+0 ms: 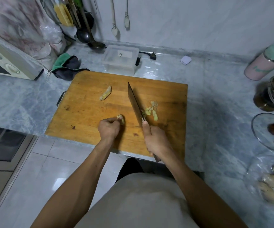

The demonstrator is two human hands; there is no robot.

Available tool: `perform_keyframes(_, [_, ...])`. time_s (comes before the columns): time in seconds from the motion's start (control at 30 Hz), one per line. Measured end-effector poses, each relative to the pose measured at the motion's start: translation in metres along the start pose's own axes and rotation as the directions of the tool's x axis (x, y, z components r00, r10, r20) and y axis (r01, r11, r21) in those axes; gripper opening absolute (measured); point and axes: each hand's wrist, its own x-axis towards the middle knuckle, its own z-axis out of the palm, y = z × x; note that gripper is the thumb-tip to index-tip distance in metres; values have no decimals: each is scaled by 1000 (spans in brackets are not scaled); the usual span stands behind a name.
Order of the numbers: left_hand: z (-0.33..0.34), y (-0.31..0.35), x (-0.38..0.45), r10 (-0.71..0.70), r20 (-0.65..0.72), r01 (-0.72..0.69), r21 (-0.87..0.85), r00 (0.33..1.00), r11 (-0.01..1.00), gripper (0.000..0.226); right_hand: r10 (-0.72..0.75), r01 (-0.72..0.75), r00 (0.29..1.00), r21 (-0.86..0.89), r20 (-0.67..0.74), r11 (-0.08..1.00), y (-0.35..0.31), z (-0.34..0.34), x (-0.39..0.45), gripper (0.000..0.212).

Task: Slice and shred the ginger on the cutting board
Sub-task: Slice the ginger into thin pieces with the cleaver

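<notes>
Ginger slices (pixel 151 110) right of knife (pixel 135 102), probably touching; cutting board (pixel 87 116) beneath.

Two bare forearms reach forward from the body. The left hand (pixel 109 129) is curled, fingertips pinching a small piece. The right hand (pixel 156 142) is wrapped in a grip, thumb extended forward along the top.

The one camera sits on my head and looks forward and steeply down, wide-angled, so straight lines bend near the edges. My chest and both forearms fill the bottom; the cutting board (pixel 116 112) lies near the middle, at arm's reach. The grey counter (pixel 215 99) spreads to both sides, and the back wall (pixel 198 22) closes the top of the frame.
</notes>
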Motion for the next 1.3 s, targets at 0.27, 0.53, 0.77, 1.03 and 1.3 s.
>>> perform_keyframes(0.27, [-1,-3,3,-53,5,53,-46,999,998,36,-80,81,995,-4,53,997,-13,19,-5,65])
perform_keyframes(0.53, [1,-2,0,-27,6,28,-68,1000,997,29,17,-17,1000,50,-4,999,13,-11,1,67])
perform_keyframes(0.77, [1,-3,-1,-16,12,16,-59,1000,998,30,-5,2,1000,114,24,993,6,-6,-1,63])
perform_keyframes(1.03, [-1,-9,1,19,25,-18,-31,1000,999,21,63,-71,997,169,54,983,22,-13,8,63])
perform_keyframes(1.3, [0,-5,3,48,49,-52,87,998,995,17,33,-33,999,142,6,989,26,-33,10,66])
